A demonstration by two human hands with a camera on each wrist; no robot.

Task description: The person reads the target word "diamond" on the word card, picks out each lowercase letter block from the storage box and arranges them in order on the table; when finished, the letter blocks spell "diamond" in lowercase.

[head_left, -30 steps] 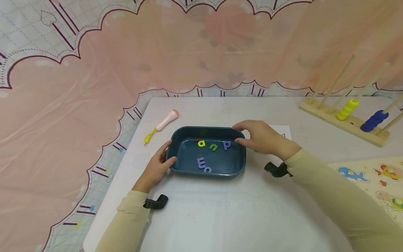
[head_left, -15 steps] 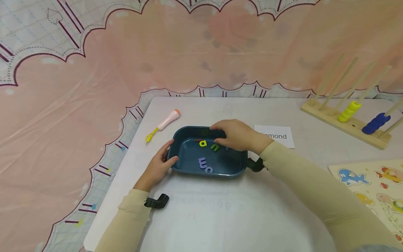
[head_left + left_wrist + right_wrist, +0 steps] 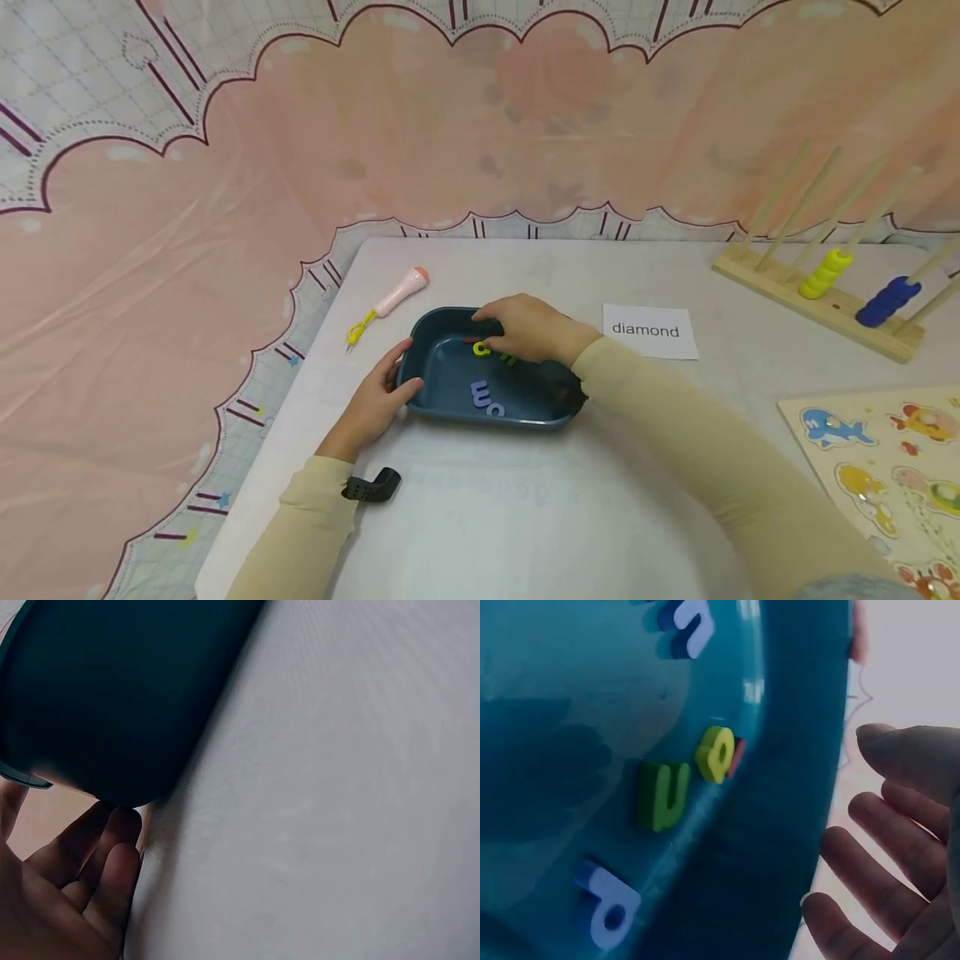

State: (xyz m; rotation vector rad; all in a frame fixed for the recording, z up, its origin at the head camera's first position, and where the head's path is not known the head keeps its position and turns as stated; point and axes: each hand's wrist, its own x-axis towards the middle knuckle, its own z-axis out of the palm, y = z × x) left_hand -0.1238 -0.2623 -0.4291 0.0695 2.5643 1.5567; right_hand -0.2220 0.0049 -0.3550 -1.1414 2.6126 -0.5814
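Blue-green tray (image 3: 442, 382) on table (image 3: 480, 517); L hand (image 3: 375, 408) grips its L end. R hand (image 3: 528, 327) over tray, fingers slack, nothing held. R-wrist cam: 1 purple d-shaped letter (image 3: 615, 893), hidden in head view.

Wrinkled peach-pink sheet (image 3: 412, 125) spans 8 to 2 o'clock; white grid-print scalloped border (image 3: 67, 75) at 10. Smooth white tabletop (image 3: 465, 525), centre to 6.

Green letter (image 3: 508, 360) partly behind one of the hands (image 3: 534, 327) in head view, tray (image 3: 450, 379) partly outside both wrist views
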